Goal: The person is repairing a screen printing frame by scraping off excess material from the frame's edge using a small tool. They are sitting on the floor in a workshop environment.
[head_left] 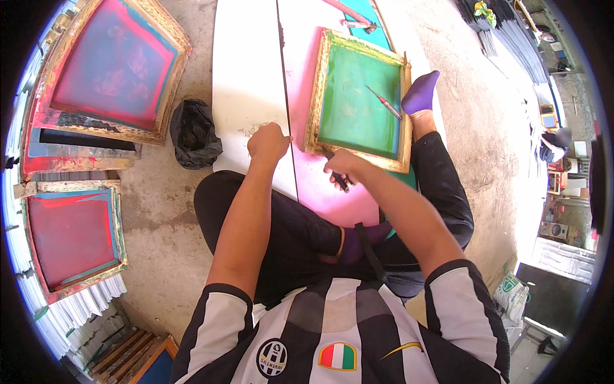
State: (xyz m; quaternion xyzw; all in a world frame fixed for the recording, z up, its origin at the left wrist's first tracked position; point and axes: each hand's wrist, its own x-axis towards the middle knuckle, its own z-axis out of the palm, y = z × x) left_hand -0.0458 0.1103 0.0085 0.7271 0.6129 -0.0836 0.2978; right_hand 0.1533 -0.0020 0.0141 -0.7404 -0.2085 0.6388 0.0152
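My right hand (348,166) is wrapped round a pair of dark-handled pliers (340,183), whose head reaches the near left corner of a wooden screen-printing frame (312,109). The frame has green mesh and lies on a pink board. On its mesh rests a screwdriver (385,104) with a red handle and a thin metal shaft. My left hand (269,142) is closed in a fist over the white board (248,70), beside small dark bits (249,130). Whatever its fingers hold, if anything, is hidden.
A black plastic bag (195,134) sits left of the white board. Red-meshed frames (115,67) lean at the far left, with another frame (73,233) nearer. My purple-socked foot (421,91) touches the green frame's right side. A metal-headed tool (361,25) lies beyond it.
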